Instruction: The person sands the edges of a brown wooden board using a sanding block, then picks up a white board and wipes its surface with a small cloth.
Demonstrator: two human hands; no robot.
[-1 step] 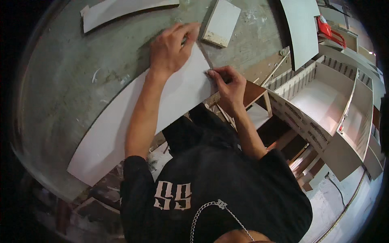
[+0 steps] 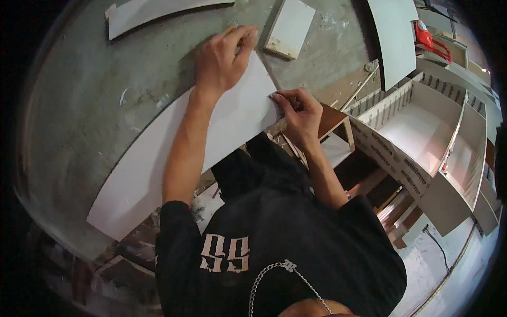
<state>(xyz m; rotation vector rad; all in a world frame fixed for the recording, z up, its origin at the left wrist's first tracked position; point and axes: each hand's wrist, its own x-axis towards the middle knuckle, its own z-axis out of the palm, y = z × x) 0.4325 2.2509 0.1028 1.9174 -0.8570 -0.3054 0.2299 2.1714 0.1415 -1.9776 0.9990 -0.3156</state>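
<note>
Stained grey worktop (image 2: 153, 79) carries our white panel (image 2: 158, 142), lying flat, its curved outline seemingly shaped already and nothing visibly joined to it; how much work remains, we cannot judge. Our right hand (image 2: 303, 113) has thumb and forefinger nearly together at the panel's end edge, but whether they grip it or something small, we cannot tell. Our left hand (image 2: 222, 61) covers the far corner, fingers bent, anything held hidden. Beyond, separate, lie a pale block (image 2: 291, 26) and a curved strip (image 2: 158, 16), cropped at the top.
</note>
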